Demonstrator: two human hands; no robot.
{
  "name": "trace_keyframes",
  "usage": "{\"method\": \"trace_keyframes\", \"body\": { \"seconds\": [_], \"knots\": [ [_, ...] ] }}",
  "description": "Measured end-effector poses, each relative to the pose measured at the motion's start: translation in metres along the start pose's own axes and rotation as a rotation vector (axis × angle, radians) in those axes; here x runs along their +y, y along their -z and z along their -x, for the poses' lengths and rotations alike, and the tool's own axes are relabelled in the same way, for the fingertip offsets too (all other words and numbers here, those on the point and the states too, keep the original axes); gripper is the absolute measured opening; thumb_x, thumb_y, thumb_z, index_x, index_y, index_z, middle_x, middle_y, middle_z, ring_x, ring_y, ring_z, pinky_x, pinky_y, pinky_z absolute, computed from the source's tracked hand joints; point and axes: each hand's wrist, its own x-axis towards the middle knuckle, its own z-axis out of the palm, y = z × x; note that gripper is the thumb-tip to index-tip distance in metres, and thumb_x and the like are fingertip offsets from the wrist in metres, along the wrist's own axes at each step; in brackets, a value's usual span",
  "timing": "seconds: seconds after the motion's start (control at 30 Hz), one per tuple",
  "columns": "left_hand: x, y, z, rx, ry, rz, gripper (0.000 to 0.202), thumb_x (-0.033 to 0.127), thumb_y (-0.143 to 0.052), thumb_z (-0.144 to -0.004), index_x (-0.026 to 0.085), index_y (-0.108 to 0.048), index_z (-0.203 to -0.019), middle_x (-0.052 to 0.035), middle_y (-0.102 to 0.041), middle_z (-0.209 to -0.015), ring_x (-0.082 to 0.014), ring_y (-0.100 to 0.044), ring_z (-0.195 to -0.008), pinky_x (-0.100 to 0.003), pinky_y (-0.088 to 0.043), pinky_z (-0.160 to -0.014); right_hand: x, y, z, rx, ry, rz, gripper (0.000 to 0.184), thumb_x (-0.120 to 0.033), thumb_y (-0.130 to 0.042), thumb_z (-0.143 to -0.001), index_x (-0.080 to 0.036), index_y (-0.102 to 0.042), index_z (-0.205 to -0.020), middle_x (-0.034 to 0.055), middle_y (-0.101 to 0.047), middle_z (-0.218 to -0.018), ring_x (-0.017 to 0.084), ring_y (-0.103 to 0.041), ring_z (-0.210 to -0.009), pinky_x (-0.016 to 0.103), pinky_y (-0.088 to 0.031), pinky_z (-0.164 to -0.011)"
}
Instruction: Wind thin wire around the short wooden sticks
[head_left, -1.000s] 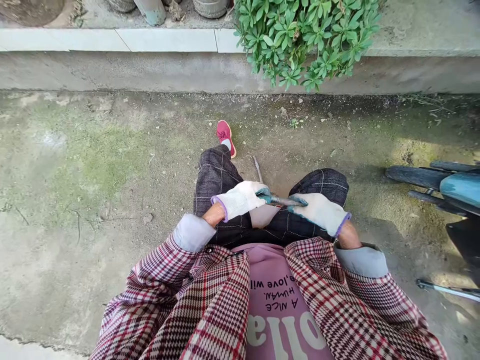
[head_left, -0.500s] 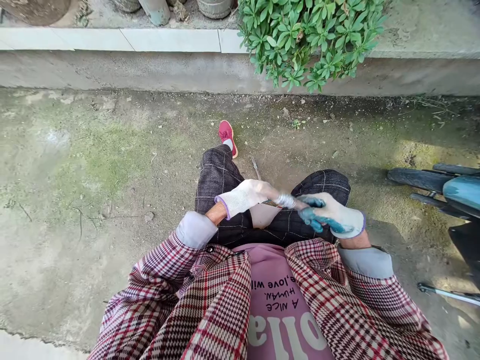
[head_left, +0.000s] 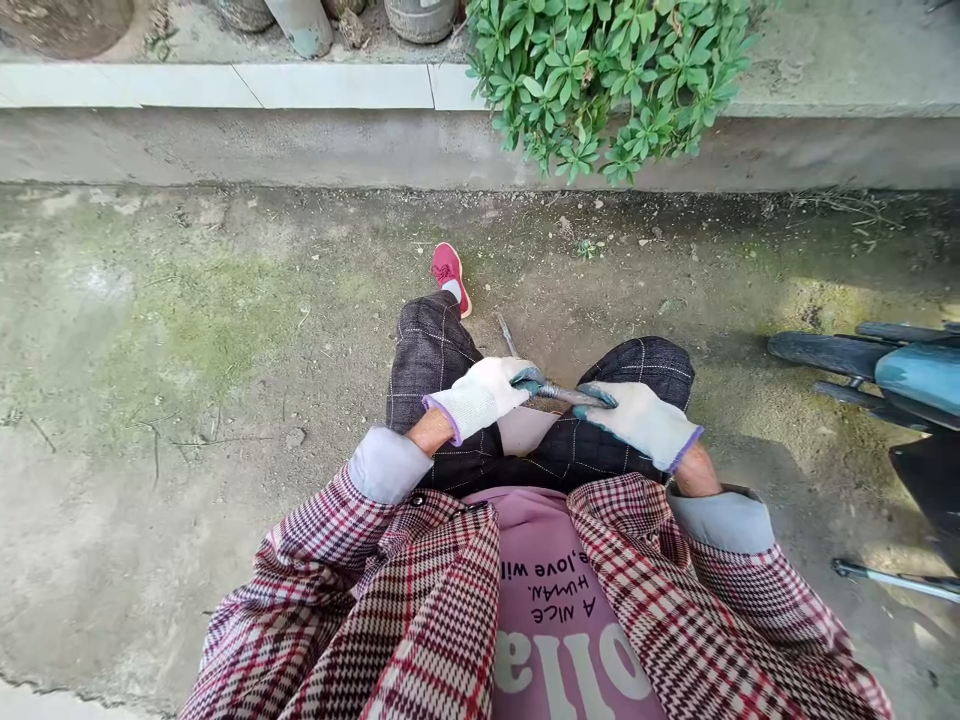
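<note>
One metal rod [head_left: 562, 393], held level over the lap between the two knees. Grey, slim; a ridged stretch toward its left part, smoother toward the right. Long axis runs left to right, left end slightly farther off, right end slightly nearer. Both tips hidden in the grips.

Two hands on it: left hand [head_left: 491, 393] closed round the left end, right hand [head_left: 634, 418] closed on the right end, thumb along the metal. Two gloves [head_left: 646, 425], white knit, blue-green coating on the fingers, purple cuff edges.

A second slender rod [head_left: 505, 333] just beyond the left hand, slanting far-left (whether it joins anything cannot be told, its near end being covered). One pale, smooth surface [head_left: 525, 432] between the thighs, nearer than the held rod.

Dark checked trousers [head_left: 427, 335], two knees spread; one red shoe [head_left: 448, 265] showing, far side of the left knee.

Ground [head_left: 225, 470] gritty, mossy in patches. Far side: one low concrete wall [head_left: 300, 145], one row of glossy white tiles [head_left: 337, 86], one bushy green plant [head_left: 615, 75] overhanging. Right: one dark wheel [head_left: 825, 350], rounded.
</note>
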Motion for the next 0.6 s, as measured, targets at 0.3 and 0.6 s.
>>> {"method": "trace_keyframes", "body": {
  "seconds": [0.3, 0.6],
  "knots": [
    [-0.003, 0.0, -0.002, 0.096, 0.087, -0.001, 0.019, 0.022, -0.064, -0.092, 0.017, -0.081, -0.1, -0.0086, -0.081, -0.103, -0.0239, -0.074, -0.095, -0.037, -0.057, -0.095, 0.008, -0.004, -0.003, 0.248, -0.137, -0.222, 0.025, -0.039, -0.066, -0.089, -0.021, -0.078, -0.102, 0.0077, -0.079, -0.089, 0.025, -0.073, -0.08, 0.032, -0.052, -0.07],
    [-0.006, -0.011, -0.005, 0.033, 0.073, 0.713, 0.012, 0.016, -0.069, -0.084, 0.012, -0.077, -0.091, -0.005, -0.079, -0.091, -0.0156, -0.069, -0.081, -0.028, -0.057, -0.083, -0.011, 0.015, 0.014, 0.087, -0.119, -1.124, 0.046, -0.058, -0.086, -0.07, -0.019, -0.063, -0.082, -0.0048, -0.055, -0.056, 0.008, -0.041, -0.037, 0.024, -0.034, -0.031]
  ]
}}
